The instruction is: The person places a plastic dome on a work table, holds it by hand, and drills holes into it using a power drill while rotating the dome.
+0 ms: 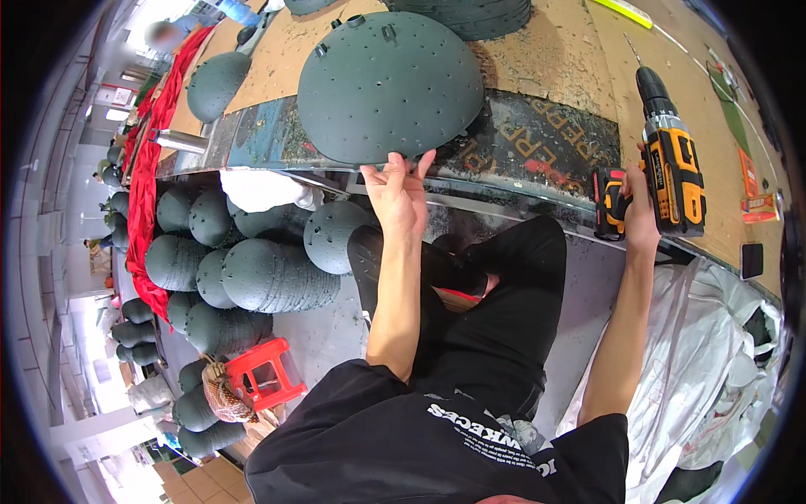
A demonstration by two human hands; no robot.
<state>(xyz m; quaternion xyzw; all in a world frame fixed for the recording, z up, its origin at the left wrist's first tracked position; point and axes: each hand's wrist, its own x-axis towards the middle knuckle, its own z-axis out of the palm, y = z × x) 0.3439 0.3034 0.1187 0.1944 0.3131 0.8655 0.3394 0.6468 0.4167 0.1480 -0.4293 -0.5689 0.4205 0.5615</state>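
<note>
A large dark green plastic dome (390,88), dotted with small holes, lies on the workbench with its rim at the bench's front edge. My left hand (399,197) is at that near rim, palm turned up and fingertips gripping the edge. A yellow and black cordless drill (676,172) is in my right hand (641,210), whose fingers wrap round its handle. The drill's thin bit points away from me, to the right of the dome and apart from it. The drill's trigger is hidden by my hand.
More domes are stacked at the back of the bench (579,71) and on the floor at left. A metal flask (180,140) stands at the bench's left edge. A red stool (264,374), white sacks (680,361) and a black phone (752,260) surround my seat.
</note>
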